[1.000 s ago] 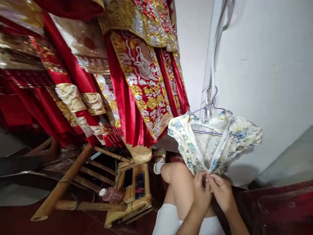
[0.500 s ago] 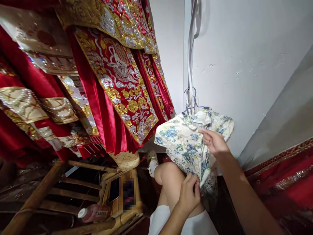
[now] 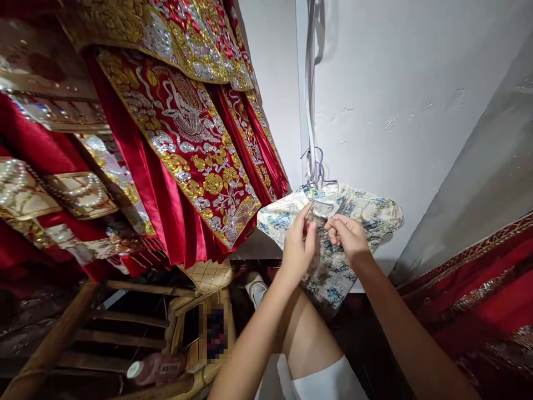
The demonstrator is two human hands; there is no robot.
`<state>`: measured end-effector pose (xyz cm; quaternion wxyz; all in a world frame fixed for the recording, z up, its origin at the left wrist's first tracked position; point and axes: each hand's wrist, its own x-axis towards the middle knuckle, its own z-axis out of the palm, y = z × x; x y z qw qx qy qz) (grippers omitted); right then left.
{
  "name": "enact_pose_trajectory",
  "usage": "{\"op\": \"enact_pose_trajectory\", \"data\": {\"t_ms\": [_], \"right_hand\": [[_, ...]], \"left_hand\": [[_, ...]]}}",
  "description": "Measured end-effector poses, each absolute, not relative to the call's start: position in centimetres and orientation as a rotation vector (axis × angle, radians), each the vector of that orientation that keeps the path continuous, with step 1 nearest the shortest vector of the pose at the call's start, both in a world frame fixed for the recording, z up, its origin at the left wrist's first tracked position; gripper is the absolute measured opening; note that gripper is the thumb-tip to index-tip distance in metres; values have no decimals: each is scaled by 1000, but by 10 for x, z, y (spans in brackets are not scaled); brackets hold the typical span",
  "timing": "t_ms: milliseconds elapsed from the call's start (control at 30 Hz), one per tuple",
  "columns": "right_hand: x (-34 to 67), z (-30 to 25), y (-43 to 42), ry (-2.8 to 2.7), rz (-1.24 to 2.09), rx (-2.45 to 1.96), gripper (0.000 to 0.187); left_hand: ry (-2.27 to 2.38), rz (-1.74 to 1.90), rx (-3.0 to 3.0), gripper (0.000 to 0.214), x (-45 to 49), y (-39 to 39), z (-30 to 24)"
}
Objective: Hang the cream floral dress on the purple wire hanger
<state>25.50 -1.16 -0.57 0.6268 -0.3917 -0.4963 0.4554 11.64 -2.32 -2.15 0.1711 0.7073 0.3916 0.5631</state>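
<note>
A white short-sleeved blouse (image 3: 375, 208) with blue floral print hangs from a purple hanger (image 3: 320, 166) against the wall. Its neckline is spread, and the front falls open below it, showing the inside of the back. My right hand (image 3: 348, 236) pinches the front edge just under the collar on the right. On the other side of the opening, my left hand (image 3: 297, 244) touches the cloth near the collar, its thumb and index finger apart. Its other fingers are partly hidden.
Red embroidered garments (image 3: 200, 144) with gold sequins hang on the left. Below them stands a bamboo chair (image 3: 137, 319) carrying a bottle (image 3: 160, 368) with a white cap. More red cloth (image 3: 483, 300) lies at right. White straps (image 3: 308, 83) run down the wall.
My left hand has gone up from the blouse's lower front to the collar. My right hand has shifted slightly left along the neckline. The front now hangs open and the blouse is turned more squarely.
</note>
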Motion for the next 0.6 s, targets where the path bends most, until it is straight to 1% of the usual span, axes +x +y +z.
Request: {"op": "enact_pose_trajectory", "data": {"t_ms": [100, 167, 200, 267, 367, 433, 500, 533, 600], "right_hand": [[253, -1, -2, -1226, 1009, -876, 24], [252, -9, 10, -1256, 977, -905, 27], [252, -17, 15, -1264, 963, -932, 28], [253, -39, 21, -1271, 945, -988, 32], [259, -76, 14, -1258, 947, -1042, 38], [261, -97, -2, -1245, 947, -1070, 40], [259, -117, -22, -1203, 969, -1079, 38], [256, -126, -34, -1157, 992, -1074, 36], [251, -146, -58, -1056, 1054, -1048, 34]], "left_hand": [[1082, 1450, 2368, 10, 109, -3, 11], [1106, 1407, 2502, 13, 106, 2, 16], [1120, 1446, 2516, 14, 104, 3, 17], [1142, 1656, 2420, 14, 94, 2, 20], [1170, 2077, 1949, 10, 63, 7, 28], [1070, 2231, 1347, 12, 38, 15, 25], [908, 2171, 753, 21, 22, 21, 7], [852, 2104, 551, 26, 19, 22, -8], [820, 1983, 358, 30, 28, 15, -46]]}}
